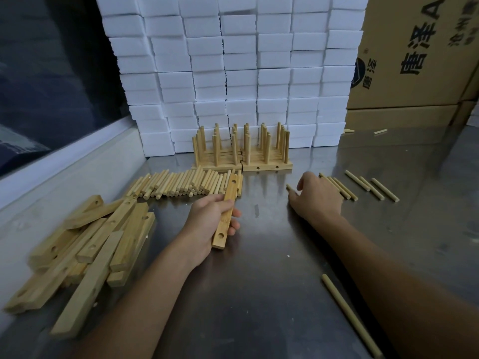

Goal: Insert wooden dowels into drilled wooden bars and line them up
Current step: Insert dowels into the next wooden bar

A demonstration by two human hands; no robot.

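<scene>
My left hand grips a drilled wooden bar at its middle, holding it lengthwise over the steel table. My right hand rests palm down on loose dowels at the right, fingers spread and slightly bent. A pile of dowels lies behind the left hand. Finished bars with upright dowels stand in rows at the back. A heap of empty drilled bars lies at the left.
Stacked white foam blocks form a wall at the back. Cardboard boxes stand at the back right. More dowels lie right of my right hand, and a single dowel lies near the front right.
</scene>
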